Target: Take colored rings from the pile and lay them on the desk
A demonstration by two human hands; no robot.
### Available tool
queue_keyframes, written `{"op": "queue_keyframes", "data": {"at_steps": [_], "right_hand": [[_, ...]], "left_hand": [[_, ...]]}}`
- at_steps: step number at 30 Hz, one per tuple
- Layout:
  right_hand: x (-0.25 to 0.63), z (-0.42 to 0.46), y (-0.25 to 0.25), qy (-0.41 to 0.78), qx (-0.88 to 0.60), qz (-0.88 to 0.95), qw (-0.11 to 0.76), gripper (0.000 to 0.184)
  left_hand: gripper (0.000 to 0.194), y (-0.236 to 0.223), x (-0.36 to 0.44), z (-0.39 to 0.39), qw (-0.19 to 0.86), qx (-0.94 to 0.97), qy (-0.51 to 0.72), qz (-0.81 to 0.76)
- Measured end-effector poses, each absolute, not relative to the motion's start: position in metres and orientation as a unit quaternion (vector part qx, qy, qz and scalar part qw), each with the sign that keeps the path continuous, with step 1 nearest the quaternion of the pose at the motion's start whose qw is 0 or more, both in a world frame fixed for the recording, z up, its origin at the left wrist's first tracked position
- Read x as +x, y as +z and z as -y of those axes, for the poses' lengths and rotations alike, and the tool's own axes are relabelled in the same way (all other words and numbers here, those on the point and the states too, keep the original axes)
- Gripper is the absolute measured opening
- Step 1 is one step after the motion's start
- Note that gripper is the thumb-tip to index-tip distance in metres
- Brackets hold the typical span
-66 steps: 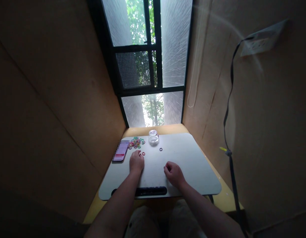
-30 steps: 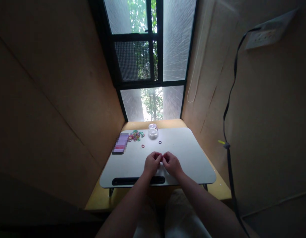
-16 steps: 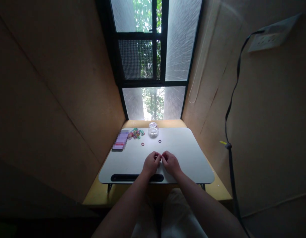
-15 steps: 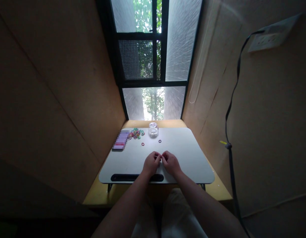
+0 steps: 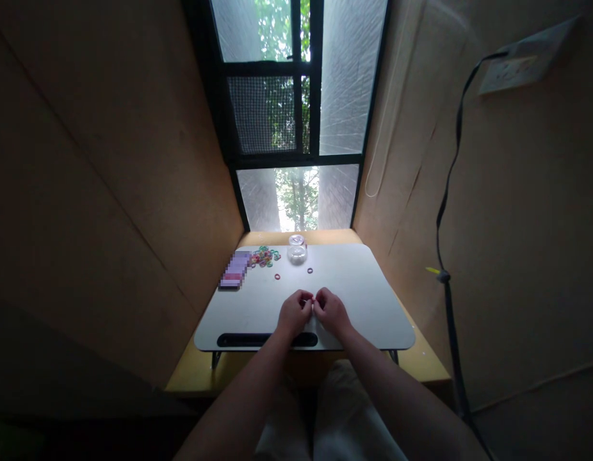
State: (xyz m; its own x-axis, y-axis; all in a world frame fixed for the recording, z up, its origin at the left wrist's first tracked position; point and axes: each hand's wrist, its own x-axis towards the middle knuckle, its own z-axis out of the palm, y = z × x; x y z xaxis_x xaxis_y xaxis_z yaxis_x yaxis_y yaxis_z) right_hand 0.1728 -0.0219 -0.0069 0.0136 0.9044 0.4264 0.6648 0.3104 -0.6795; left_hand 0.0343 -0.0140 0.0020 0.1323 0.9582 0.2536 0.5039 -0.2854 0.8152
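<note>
My left hand [image 5: 295,312] and my right hand [image 5: 331,312] meet above the near middle of a white lap table [image 5: 368,282]. Both have their fingers pinched, the tips almost touching. A tiny reddish spot shows between the fingertips, too small to make out. Beyond the hands lie two loose small rings: a reddish ring [image 5: 277,276] to the left and a dark purplish ring [image 5: 310,270] straight ahead. Farther back on the left is a pile of colourful small rings [image 5: 265,257]. Beside that pile sits a clear plastic container [image 5: 297,255].
At the table's left edge lies a phone-like slab [image 5: 235,271] with its face pixelated. A black slot [image 5: 243,340] runs along the near edge, partly behind my left forearm. Wooden walls flank the table, a window is ahead, and a dark cable [image 5: 453,346] hangs at right.
The view has shifted slightly, so the table appears a little higher. My hands stay together, with their fingertips shifted slightly and a reddish spot now showing between them.
</note>
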Motion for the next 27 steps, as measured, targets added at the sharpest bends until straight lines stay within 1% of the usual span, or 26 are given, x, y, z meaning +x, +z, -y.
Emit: {"op": "queue_keyframes", "data": {"at_steps": [7, 13, 21, 27], "right_hand": [[0.174, 0.023, -0.005, 0.163, -0.544, 0.697, 0.438, 0.011], [0.174, 0.023, -0.005, 0.17, -0.543, 0.694, 0.441, 0.012], [0.175, 0.023, -0.006, 0.185, -0.543, 0.681, 0.456, 0.01], [0.175, 0.023, -0.007, 0.207, -0.527, 0.683, 0.462, 0.015]], "left_hand": [[0.015, 0.001, 0.034, 0.013, 0.301, 0.674, 0.433, -0.518], [0.017, -0.007, 0.031, 0.007, 0.309, 0.635, 0.478, -0.522], [0.02, -0.01, 0.031, 0.006, 0.366, 0.618, 0.482, -0.502], [0.021, -0.014, 0.031, 0.004, 0.35, 0.623, 0.481, -0.508]]}}
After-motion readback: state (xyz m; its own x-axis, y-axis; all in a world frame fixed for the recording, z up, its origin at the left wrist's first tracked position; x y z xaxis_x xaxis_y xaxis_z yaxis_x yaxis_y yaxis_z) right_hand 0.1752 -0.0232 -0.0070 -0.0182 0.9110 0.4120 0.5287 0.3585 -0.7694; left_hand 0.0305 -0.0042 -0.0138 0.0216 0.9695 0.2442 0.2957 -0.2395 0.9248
